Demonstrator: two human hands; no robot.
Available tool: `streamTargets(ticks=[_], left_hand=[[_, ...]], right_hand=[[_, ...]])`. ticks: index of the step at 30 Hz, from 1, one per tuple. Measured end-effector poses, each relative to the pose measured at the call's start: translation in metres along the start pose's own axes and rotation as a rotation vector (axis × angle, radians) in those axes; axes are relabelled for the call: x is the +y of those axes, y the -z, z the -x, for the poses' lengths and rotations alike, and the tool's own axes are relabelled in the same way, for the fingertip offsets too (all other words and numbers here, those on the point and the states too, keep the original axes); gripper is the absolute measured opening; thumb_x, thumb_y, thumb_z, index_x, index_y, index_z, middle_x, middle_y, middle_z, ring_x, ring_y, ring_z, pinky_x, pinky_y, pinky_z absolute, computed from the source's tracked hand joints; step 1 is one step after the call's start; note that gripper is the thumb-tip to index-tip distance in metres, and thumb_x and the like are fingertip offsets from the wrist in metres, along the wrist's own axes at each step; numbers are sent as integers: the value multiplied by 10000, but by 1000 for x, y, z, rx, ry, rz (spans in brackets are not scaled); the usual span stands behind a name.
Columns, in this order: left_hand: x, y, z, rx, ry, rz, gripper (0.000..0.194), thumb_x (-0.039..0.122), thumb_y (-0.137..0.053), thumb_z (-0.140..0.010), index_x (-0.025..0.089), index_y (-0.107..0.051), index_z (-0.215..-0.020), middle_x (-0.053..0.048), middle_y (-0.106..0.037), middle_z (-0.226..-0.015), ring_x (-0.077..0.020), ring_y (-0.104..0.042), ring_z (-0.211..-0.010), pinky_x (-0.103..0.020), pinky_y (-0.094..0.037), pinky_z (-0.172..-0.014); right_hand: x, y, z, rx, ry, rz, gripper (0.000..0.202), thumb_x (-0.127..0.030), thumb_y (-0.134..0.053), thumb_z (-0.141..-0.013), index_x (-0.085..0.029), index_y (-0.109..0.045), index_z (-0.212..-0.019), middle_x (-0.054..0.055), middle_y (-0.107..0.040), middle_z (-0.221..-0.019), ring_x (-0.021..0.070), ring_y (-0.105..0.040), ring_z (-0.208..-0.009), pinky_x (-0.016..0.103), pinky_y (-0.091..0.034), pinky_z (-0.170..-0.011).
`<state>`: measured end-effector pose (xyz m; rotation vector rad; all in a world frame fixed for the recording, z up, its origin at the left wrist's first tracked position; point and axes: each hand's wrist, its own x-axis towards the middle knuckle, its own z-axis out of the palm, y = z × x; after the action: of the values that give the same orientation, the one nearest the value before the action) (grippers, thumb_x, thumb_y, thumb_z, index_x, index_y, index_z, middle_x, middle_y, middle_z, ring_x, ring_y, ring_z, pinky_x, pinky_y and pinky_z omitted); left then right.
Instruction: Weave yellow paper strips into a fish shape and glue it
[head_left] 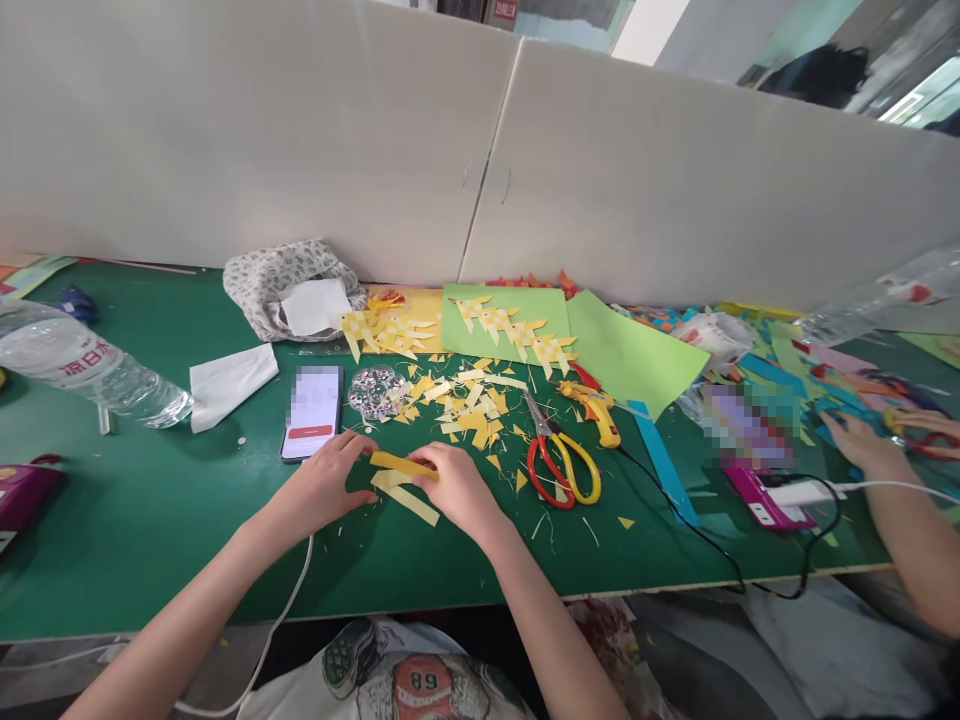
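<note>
A folded-looking yellow paper strip (405, 466) lies across the space between my hands, its right end pinched by my right hand (459, 490). My left hand (330, 480) is at the strip's left end, thumb and fingers apart; whether a fingertip touches the strip I cannot tell. Paler yellow strips (415, 503) lie under it on the green table (225, 560). Just beyond are a pile of yellow paper scraps (472, 405) and a round case of small beads or eyes (379, 392). Red-and-yellow-handled scissors (562, 465) lie open-bladed to the right.
A yellow glue gun (596, 408) trails a black cord. Yellow woven paper fish (517, 332) lie on green paper (630, 350). A phone (312, 410), a water bottle (90, 362) and a cloth bag (259, 290) are leftward. A co-worker's hand (859, 440) is at right.
</note>
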<state>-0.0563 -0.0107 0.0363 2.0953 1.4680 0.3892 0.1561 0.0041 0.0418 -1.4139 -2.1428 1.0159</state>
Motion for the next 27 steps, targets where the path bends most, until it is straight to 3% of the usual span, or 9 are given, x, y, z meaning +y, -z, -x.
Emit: streamTargets(ticks=[2, 7, 12, 17, 19, 22, 27], left_hand=[[1, -2, 2, -17, -1, -9, 405, 326, -624, -722, 225, -455, -1075, -71, -509, -1116, -255, -527, -1014, -393, -428, -849], [11, -10, -2, 3, -39, -30, 585, 322, -625, -726, 264, -356, -1242, -83, -466, -1231, -273, -443, -1153, -401, -388, -911], [24, -9, -15, -147, -92, -91, 272, 342, -604, -731, 196, -523, -945, -51, -564, -928, -243, -539, -903, -338, -435, -737], [30, -2, -19, -157, -146, -127, 130, 263, -591, -726, 185, -517, -798, -50, -529, -894, -227, -527, -872, -324, -413, -734], [29, -3, -18, -191, -133, -95, 99, 237, -570, -728, 192, -500, -782, -38, -548, -849, -216, -545, -812, -302, -407, -673], [29, -6, -16, -252, -88, -7, 101, 228, -530, -746, 207, -487, -834, -23, -595, -818, -204, -572, -737, -277, -380, -585], [30, -6, -15, -274, -65, 0, 143, 227, -519, -747, 213, -515, -889, -30, -622, -849, -216, -598, -758, -277, -376, -591]], right_hand=[[4, -2, -1, 11, -4, 27, 205, -144, -593, -755, -218, -643, -939, 41, -628, -967, 171, -617, -859, 289, -479, -759], [4, -1, 2, 20, -10, 246, 337, -412, -683, -692, -189, -607, -932, 73, -585, -939, 235, -557, -934, 336, -466, -740], [-2, -6, 6, -21, 13, 442, 338, -462, -682, -680, -190, -579, -851, 55, -591, -852, 213, -552, -839, 313, -448, -677], [-4, -4, 13, -42, 56, 427, 413, -535, -681, -641, -192, -578, -848, 53, -594, -858, 220, -545, -854, 317, -443, -686], [-5, -4, 18, -75, 44, 444, 415, -526, -714, -604, -197, -576, -817, 49, -594, -832, 223, -548, -836, 320, -441, -670], [-7, -7, 22, -94, 36, 494, 336, -478, -708, -645, -198, -566, -763, 50, -599, -810, 229, -550, -829, 330, -438, -665], [-10, -9, 21, -96, 11, 481, 186, -323, -669, -730, -202, -544, -795, 40, -624, -828, 214, -568, -817, 305, -424, -644]])
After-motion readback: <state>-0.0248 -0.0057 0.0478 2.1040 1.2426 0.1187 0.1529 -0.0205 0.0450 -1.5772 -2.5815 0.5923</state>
